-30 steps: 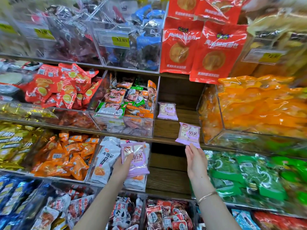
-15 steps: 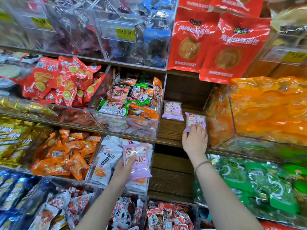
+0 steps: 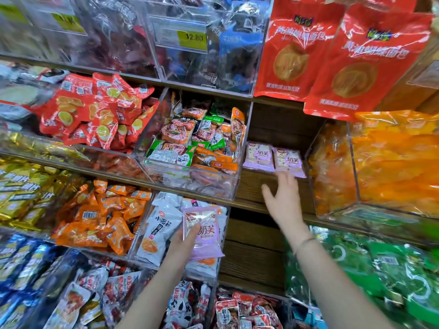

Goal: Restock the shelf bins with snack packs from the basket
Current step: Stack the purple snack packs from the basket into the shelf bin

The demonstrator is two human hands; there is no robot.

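Note:
Two pale purple snack packs lie side by side on the bare wooden shelf (image 3: 251, 188), one on the left (image 3: 259, 156) and one on the right (image 3: 288, 161). My right hand (image 3: 283, 203) hovers just below the right pack with fingers spread and holds nothing. My left hand (image 3: 184, 244) grips a stack of the same purple packs (image 3: 205, 233) in front of the bin of white packs (image 3: 159, 229). No basket is in view.
A clear bin of mixed green and orange packs (image 3: 197, 150) borders the wooden gap on the left, and a bin of orange packs (image 3: 392, 162) on the right. Red bags (image 3: 332, 55) hang above. Green packs (image 3: 380, 269) fill the lower right.
My right hand carried a purple pack up, set it on the wooden shelf beside the first one, let go, and drew back with fingers spread. My left hand kept its stack.

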